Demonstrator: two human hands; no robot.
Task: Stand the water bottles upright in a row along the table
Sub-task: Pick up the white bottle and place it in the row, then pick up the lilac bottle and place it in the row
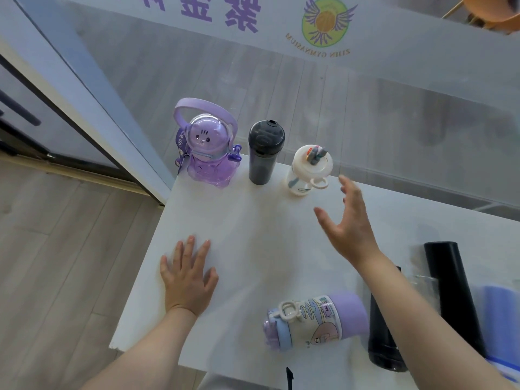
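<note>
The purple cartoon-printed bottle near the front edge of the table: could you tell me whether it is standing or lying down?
Lying down. The purple cartoon-printed bottle rests on its side on the table, lid pointing left.

Three bottles stood upright in a row: purple bear-shaped (206, 153), dark grey (264, 152), white (308, 171); a purple cartoon-printed bottle (315, 319) and two black ones (450, 294) lay flat

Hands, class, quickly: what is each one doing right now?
Left hand: open, flat on the table, holding nothing.
Right hand: open, fingers spread above the table, holding nothing.
</note>
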